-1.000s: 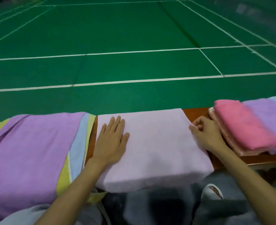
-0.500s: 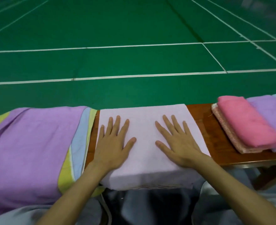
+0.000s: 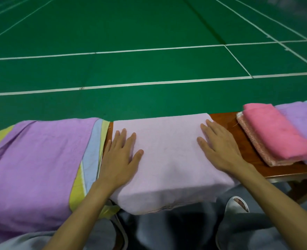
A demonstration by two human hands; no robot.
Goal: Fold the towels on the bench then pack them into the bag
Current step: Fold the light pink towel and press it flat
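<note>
My right hand (image 3: pixel 219 148) has let go of the pale towel (image 3: pixel 167 163). A second ago it pinched that towel's right edge. Half a second ago it lay flat near the middle, and now it has slid back out to the right, its fingertips near the far right corner. My left hand (image 3: pixel 119 156) has hardly moved and still lies flat on the towel's left part. Both hands are released, fingers straight and a little spread, pressing down and grasping nothing.

The towel lies across the bench (image 3: pixel 228 121), between the loose purple towel (image 3: pixel 37 159) on my left and the folded pink towel (image 3: pixel 275 130) on my right. Its near edge hangs over the bench toward me. The pink one sits on top of a folded stack, with a folded lilac towel (image 3: pixel 300 120) just beside it.

I read this as smoothing after a fold: the hands have spread apart to press the layers flat. I judge that this towel needs another fold before it joins the stack. The loose pile on the left is untouched, so a good share of the folding remains and packing has not begun. I cannot make out the bag with any certainty.
</note>
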